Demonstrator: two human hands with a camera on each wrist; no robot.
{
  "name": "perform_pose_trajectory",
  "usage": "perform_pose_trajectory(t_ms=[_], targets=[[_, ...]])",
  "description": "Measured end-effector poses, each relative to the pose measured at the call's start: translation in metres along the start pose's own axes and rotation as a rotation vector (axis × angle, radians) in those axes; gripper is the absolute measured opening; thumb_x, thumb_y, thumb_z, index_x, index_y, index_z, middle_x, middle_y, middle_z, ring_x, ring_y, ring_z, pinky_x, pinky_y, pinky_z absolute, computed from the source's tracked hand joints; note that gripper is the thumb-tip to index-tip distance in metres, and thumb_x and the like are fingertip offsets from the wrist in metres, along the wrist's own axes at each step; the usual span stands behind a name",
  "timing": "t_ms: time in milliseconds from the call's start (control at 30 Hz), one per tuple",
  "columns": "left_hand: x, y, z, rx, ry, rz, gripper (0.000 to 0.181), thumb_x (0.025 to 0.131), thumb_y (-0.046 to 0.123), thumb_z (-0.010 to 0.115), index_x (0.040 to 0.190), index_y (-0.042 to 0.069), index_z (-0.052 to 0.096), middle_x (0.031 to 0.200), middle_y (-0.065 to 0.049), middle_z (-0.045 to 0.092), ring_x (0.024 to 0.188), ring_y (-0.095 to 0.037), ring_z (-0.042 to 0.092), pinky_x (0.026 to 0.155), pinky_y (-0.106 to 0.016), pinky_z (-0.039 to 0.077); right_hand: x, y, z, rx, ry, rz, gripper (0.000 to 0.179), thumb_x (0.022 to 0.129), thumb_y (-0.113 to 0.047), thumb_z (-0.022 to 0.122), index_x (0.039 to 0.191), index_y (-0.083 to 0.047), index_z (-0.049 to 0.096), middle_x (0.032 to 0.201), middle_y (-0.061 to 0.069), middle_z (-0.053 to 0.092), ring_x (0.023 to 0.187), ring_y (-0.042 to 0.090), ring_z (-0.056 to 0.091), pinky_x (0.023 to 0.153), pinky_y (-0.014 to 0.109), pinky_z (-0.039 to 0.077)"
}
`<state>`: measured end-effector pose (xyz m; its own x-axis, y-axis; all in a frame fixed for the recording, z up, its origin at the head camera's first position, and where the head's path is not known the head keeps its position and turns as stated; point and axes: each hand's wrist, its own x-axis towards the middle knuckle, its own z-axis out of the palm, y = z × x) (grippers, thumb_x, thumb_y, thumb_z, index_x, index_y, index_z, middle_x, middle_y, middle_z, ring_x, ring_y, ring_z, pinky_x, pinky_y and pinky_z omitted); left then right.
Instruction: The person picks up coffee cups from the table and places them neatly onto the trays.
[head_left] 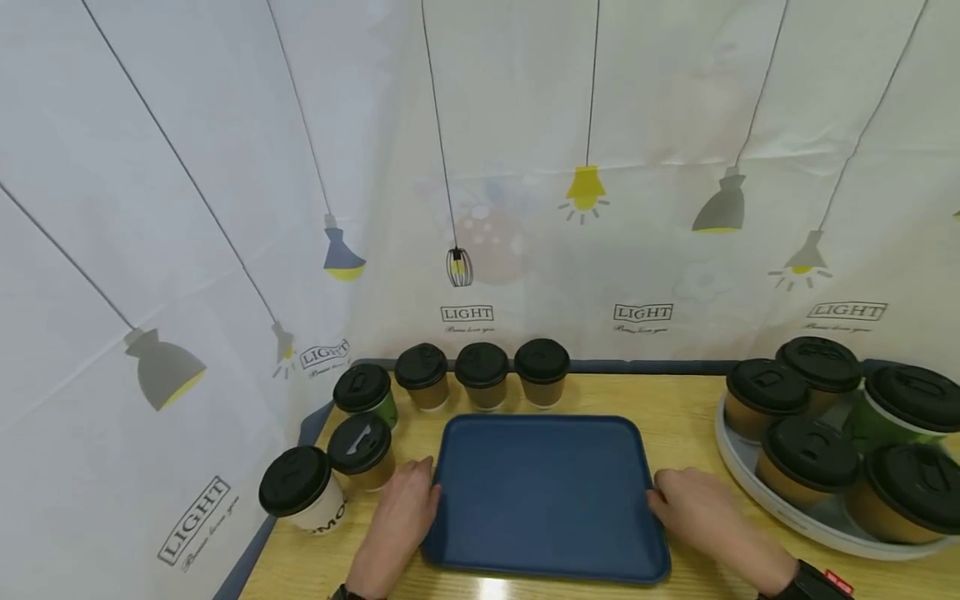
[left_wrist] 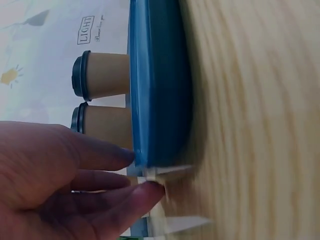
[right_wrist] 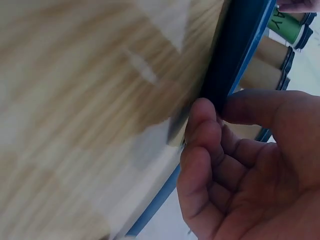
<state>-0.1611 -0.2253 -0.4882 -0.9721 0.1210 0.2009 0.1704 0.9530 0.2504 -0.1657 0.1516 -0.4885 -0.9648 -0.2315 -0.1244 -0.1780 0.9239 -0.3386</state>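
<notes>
A dark blue rectangular tray (head_left: pixel 543 492) lies low over the wooden table between my two hands. My left hand (head_left: pixel 401 508) holds its left edge. In the left wrist view, one digit rests on the rim of the tray (left_wrist: pixel 162 85) and the other fingers curl at its end. Opposite it, my right hand (head_left: pixel 697 512) pinches the right edge. The right wrist view has the thumb on the rim of the tray (right_wrist: pixel 240 45), with curled fingers (right_wrist: pixel 202 125) at its outer underside. Closest to my left hand stands a brown paper cup with a black lid (head_left: pixel 363 450).
A white lidded cup (head_left: pixel 300 492) and a green one (head_left: pixel 367 392) stand at the left. Three brown lidded cups (head_left: pixel 480 375) line the back. At the right, a round white tray (head_left: pixel 787 512) bears several lidded cups. A lamp-printed cloth (head_left: pixel 525 250) hangs behind the table (head_left: pixel 675 417).
</notes>
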Motion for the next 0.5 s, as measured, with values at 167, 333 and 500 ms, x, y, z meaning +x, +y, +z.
perform_pose_trajectory(t_ms=[167,333,500], targets=[[0.009,0.004,0.002,-0.122,-0.124,0.012,0.038,0.088,-0.002,0.073,0.124,-0.011,0.067,0.1,-0.017,0.071,0.093,-0.032,0.069,0.077,-0.045,0.058,-0.011,0.019,-0.004,-0.011,0.002,0.018,0.039,0.097,-0.013,0.069,0.062,-0.014,0.051,0.056,-0.002,0.04,0.049,0.015,0.042,0.051,0.029,0.032],[0.016,0.007,0.006,-0.233,-0.199,-0.004,0.042,0.084,-0.002,0.07,0.125,-0.01,0.067,0.099,-0.013,0.068,0.089,-0.026,0.066,0.078,-0.045,0.057,-0.019,0.031,-0.006,-0.027,0.005,0.018,0.04,0.096,-0.014,0.07,0.062,-0.016,0.051,0.056,-0.002,0.04,0.05,0.015,0.041,0.052,0.03,0.032],[0.022,0.011,0.011,-0.345,-0.248,-0.029,0.05,0.084,-0.001,0.065,0.133,-0.012,0.061,0.101,-0.012,0.067,0.089,-0.022,0.063,0.079,-0.044,0.055,-0.023,0.037,-0.007,-0.002,-0.014,0.039,0.038,0.098,-0.014,0.068,0.063,-0.016,0.051,0.056,-0.001,0.042,0.05,0.016,0.042,0.052,0.032,0.033]])
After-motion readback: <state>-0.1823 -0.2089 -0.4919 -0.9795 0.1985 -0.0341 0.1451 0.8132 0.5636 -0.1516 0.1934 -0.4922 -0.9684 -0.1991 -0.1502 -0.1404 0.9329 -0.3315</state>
